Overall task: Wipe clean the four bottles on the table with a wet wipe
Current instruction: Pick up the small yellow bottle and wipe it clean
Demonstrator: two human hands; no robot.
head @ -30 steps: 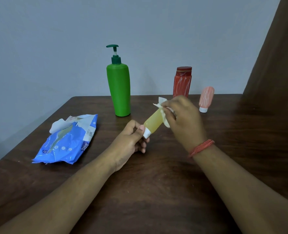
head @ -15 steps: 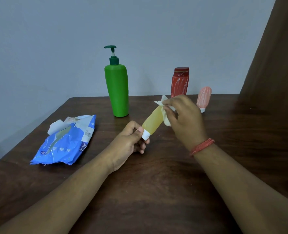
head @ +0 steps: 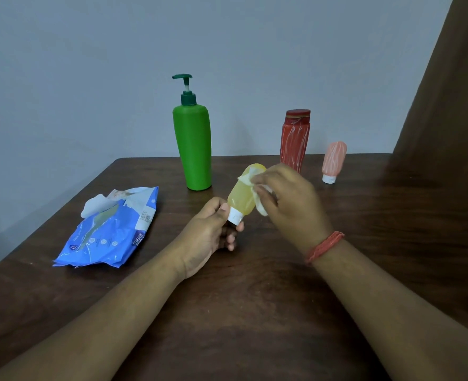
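**Yellow bottle in hand, wipe on its side**

You are pinching the yellow bottle (head: pixel 241 196) by its white cap with your left hand (head: pixel 208 237), raised above the table (head: pixel 255 298). Your right hand (head: pixel 290 204) is pressing the wet wipe (head: pixel 259 204) against it, fingers curled. Green bottle (head: pixel 193 147), red bottle (head: pixel 294 141) and pink bottle (head: pixel 333 160) are standing behind.

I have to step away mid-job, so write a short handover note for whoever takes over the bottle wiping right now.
Left hand pinches the white cap of the yellow bottle, holding it tilted above the table.
Right hand holds the wet wipe against the yellow bottle's side.
Green pump bottle, red bottle and pink bottle stand at the back of the table, untouched by either hand.
Wipes pack lies at left, open, with a wipe sticking out.
Done: yellow bottle is being wiped; whether any other is already clean cannot be told.
Left: finish yellow, set it down, wipe whichever others remain.
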